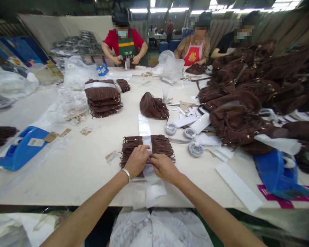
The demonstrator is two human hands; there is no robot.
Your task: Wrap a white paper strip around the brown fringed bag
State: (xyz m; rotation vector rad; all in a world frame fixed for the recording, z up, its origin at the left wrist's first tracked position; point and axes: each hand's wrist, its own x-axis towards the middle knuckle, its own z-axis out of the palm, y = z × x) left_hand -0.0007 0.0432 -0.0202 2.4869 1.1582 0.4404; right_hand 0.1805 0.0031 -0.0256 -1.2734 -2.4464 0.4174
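A dark brown fringed bag (161,144) lies flat on the table in front of me, with brass-coloured rings on it. A white strip (144,126) runs lengthwise under and over its middle, its near end reaching toward the table edge. My left hand (137,160), with a silver bangle at the wrist, rests on the bag's left half, fingers curled in at the strip. From the right, my right hand (165,167) meets it, fingertips pinched together over the bag's centre. What lies between the fingertips is hidden.
Another brown bag (151,105) sits beyond. A stack of banded fringed bags (103,97) stands back left; a large bag pile (237,113) fills the right. Blue tape dispensers (22,147) flank me. Coiled grey straps (195,149) and white strips lie right. Co-workers (126,44) work across the table.
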